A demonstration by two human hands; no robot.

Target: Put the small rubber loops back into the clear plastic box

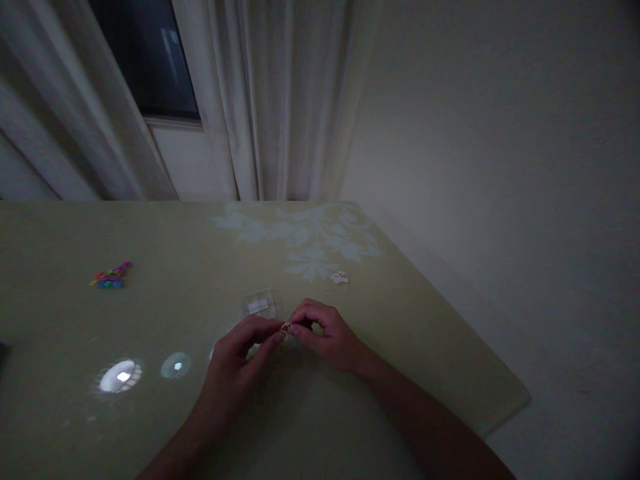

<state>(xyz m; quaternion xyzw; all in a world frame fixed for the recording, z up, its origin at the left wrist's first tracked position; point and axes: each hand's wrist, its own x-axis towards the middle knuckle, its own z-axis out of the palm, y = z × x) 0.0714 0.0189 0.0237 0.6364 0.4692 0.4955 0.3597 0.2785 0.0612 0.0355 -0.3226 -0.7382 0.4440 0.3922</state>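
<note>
Between the fingertips of both hands is a small pale ring-shaped piece (286, 328), too small to make out in detail. My left hand (245, 350) pinches it from the left, thumb and forefinger closed on its edge. From the right, my right hand (323, 333) grips it in the same way, the other fingers curled. Just behind the left fingers lies a small clear plastic box (260, 304) with something whitish in it, partly hidden by the hand. A few small white pieces (339, 277) rest on the table beyond my right hand.
The pale green table (165, 440) has a white floral pattern at its far edge. A little pile of multicoloured pieces (111, 275) lies at the left. Bright lamp reflections show on the tabletop. Curtains (280, 100) hang behind, and a wall (500, 167) stands on the right.
</note>
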